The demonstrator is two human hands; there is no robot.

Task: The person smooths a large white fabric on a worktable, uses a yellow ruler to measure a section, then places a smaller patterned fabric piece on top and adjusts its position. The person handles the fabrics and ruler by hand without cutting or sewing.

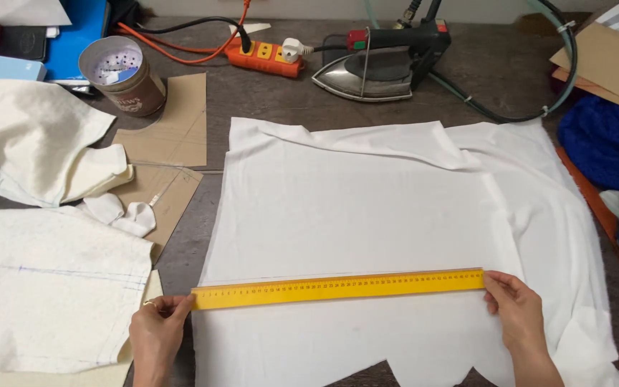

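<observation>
Below both hands, the white fabric [367,208] runs off the bottom edge, as do both wrists. Far right of the right hand [516,315], blue cloth [607,140] is cut by the frame. The yellow ruler [338,288] markings are too small to read.

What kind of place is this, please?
Probably a sewing or tailoring workroom. Both hands hold a yellow ruler flat on white fabric; a heavy iron rests at the table's far edge, and brown paper patterns lie to the left.
</observation>
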